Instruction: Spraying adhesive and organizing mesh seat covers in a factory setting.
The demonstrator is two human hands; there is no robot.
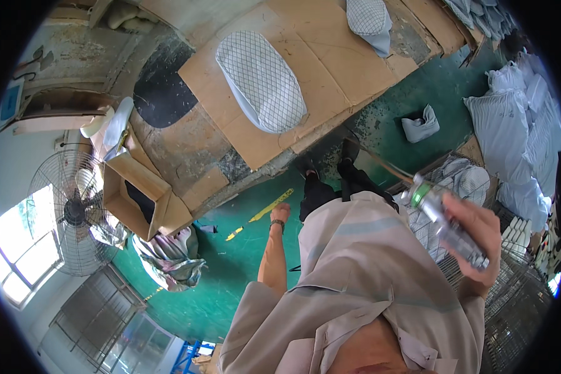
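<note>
My right hand [477, 234] is closed around a silver metal hand tool [439, 218] with a green ring, held up at the right. A thin brownish rod or hose runs from its ringed end toward the upper left; which one it is I cannot tell. Low at my side, my left hand [280, 213] hangs over the floor with a band on the wrist, and its fingers are mostly hidden from above. On cardboard on the table lies a long, rounded padded piece [260, 81], white with a dark diamond grid, apart from both hands.
A similar quilted piece [368, 19] lies at the table's far edge. An open cardboard box [115, 193] and a caged fan [73, 212] stand left. White sacks [502, 131] are piled right, beside a wire cage [517, 293]. One small white bag [421, 126] sits on the green floor.
</note>
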